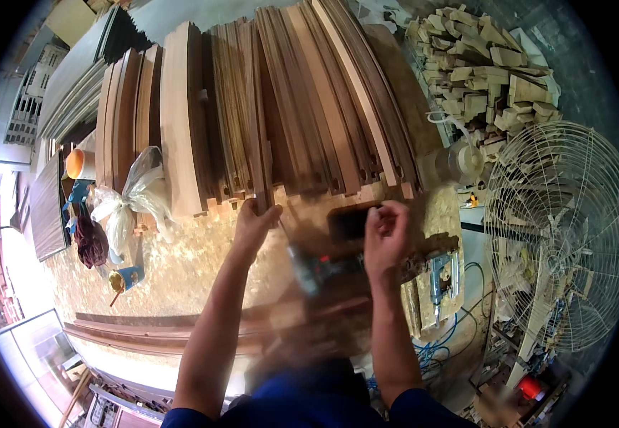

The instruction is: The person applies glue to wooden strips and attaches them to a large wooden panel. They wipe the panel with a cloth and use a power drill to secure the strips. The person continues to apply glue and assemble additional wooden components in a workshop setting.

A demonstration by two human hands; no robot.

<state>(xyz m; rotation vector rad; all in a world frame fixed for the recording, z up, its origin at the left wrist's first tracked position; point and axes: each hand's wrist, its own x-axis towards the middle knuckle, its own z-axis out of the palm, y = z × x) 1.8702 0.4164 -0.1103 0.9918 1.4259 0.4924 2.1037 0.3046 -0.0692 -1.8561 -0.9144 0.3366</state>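
My left hand [252, 227] grips the near end of a dark wooden slat [261, 164], one of several long slats stacked side by side on the chipboard workbench [188, 264]. My right hand [386, 237] is closed around a dark rectangular piece [348, 221], held just above the bench. Between and below the hands lies a blurred power tool with red and teal parts [318, 271]; its exact shape is smeared by motion.
A knotted clear plastic bag [134, 196] and an orange-capped item [74, 164] sit at the left. A pile of wood offcuts [488, 71], a clear jar [459, 160] and a large wire-caged fan [559, 235] stand at the right. Long strips [145, 332] line the near edge.
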